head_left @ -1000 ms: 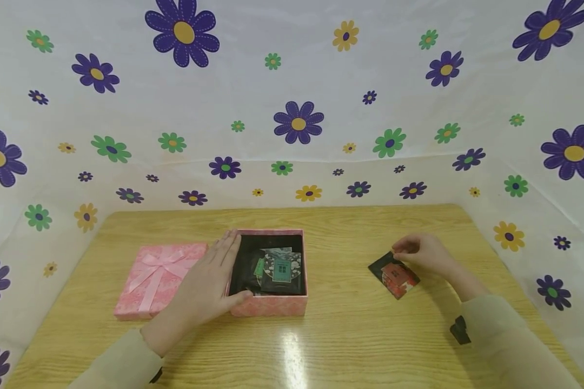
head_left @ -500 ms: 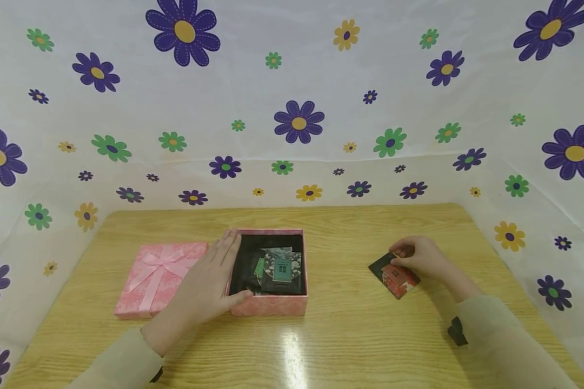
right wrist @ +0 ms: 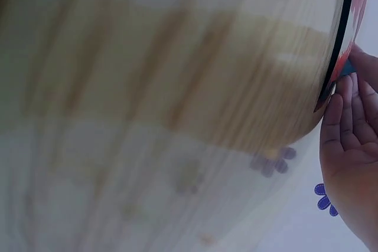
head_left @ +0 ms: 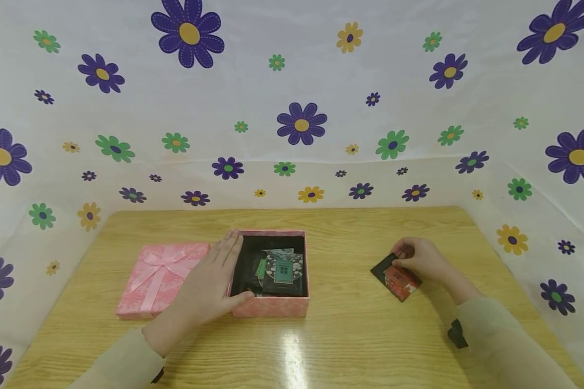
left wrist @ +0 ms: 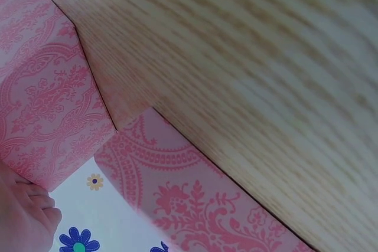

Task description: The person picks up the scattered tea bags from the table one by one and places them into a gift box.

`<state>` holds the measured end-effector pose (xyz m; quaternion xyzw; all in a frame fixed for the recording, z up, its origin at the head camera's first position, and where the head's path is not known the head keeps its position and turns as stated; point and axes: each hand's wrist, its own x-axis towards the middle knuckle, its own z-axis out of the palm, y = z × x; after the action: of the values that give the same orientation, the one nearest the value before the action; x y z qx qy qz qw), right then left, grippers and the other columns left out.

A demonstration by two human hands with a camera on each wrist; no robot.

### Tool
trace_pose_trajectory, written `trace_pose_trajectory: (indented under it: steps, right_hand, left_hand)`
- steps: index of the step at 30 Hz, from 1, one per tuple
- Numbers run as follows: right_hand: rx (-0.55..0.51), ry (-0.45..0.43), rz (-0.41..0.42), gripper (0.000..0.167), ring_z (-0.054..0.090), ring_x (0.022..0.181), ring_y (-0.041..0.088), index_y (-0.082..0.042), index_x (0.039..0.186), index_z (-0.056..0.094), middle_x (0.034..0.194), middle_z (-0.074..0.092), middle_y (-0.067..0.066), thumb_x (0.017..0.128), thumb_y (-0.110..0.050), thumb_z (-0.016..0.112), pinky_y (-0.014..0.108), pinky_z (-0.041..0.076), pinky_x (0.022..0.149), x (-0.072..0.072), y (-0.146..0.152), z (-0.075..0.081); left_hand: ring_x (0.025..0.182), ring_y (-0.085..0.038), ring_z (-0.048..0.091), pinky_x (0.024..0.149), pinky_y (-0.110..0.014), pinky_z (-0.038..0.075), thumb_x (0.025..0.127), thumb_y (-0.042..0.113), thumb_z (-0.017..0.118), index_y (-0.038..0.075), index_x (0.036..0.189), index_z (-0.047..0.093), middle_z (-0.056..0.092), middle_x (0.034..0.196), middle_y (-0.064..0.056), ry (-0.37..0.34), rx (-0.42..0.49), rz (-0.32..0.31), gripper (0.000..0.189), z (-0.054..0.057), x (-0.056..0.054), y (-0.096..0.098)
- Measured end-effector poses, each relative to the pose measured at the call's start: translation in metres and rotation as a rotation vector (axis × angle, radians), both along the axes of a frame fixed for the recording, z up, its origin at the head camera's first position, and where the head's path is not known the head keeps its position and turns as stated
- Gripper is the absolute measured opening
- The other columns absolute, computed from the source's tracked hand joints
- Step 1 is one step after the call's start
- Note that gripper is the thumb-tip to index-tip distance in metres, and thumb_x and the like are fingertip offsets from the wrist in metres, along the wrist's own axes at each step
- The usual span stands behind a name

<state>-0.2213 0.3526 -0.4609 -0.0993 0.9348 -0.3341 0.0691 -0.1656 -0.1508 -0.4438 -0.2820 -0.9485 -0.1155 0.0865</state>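
My left hand (head_left: 201, 289) lies along the left side of an open pink box (head_left: 270, 308), its fingers mostly straight, touching the rim, and its thumb at the near left corner. Inside the box, dark flat packets (head_left: 283, 273) with green labels lie overlapping on a black lining. To the right, my right hand (head_left: 420, 262) pinches the upper edge of a black packet (head_left: 403, 286) with a red label and red pattern, low over the table. In the right wrist view, that packet (right wrist: 341, 42) appears edge-on between thumb and fingers.
The pink box lid (head_left: 161, 275) with a ribbon bow lies left of the box, partly behind my left forearm. Wood-grain tabletop (head_left: 340, 335) runs beneath everything. A white flower-print cloth (head_left: 253, 92) hangs behind and at both sides.
The view has shifted slightly. My right hand's fingers have moved a little on the red-labelled packet, which stays in about the same place. My left hand has kept its place on the box.
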Motion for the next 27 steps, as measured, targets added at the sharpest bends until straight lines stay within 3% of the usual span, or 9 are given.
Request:
trace_pose_trajectory:
  steps: [13, 22, 27]
  right_hand:
    - [0.043, 0.035, -0.007, 0.008, 0.067, 0.083, 0.011, 0.0, 0.103, 0.077, 0.093, 0.077, 0.01, 0.095, -0.004, 0.075, 0.022, 0.055, 0.072, -0.002, 0.001, 0.005]
    - [0.081, 0.06, -0.018, 0.007, 0.072, 0.089, 0.015, -0.004, 0.099, 0.079, 0.096, 0.08, 0.01, 0.099, -0.007, 0.073, 0.031, 0.057, 0.081, -0.004, 0.002, 0.021]
    - [0.09, 0.102, 0.014, 0.005, 0.071, 0.086, 0.013, -0.003, 0.097, 0.078, 0.094, 0.08, 0.012, 0.097, -0.008, 0.075, 0.028, 0.057, 0.078, -0.007, -0.002, 0.029]
  left_hand:
    - [0.164, -0.038, 0.025, 0.131, -0.053, 0.029, 0.089, 0.064, 0.07, -0.004, 0.166, 0.023, 0.023, 0.176, -0.02, 0.001, 0.002, -0.008, 0.113, 0.001, 0.0, 0.0]
    - [0.164, -0.038, 0.025, 0.131, -0.054, 0.03, 0.089, 0.065, 0.069, -0.003, 0.167, 0.021, 0.023, 0.176, -0.02, 0.008, 0.007, -0.009, 0.114, 0.0, 0.001, 0.0]
    - [0.164, -0.038, 0.025, 0.131, -0.054, 0.03, 0.09, 0.064, 0.069, -0.003, 0.167, 0.022, 0.023, 0.176, -0.02, 0.006, 0.005, -0.007, 0.113, 0.0, 0.001, 0.0]
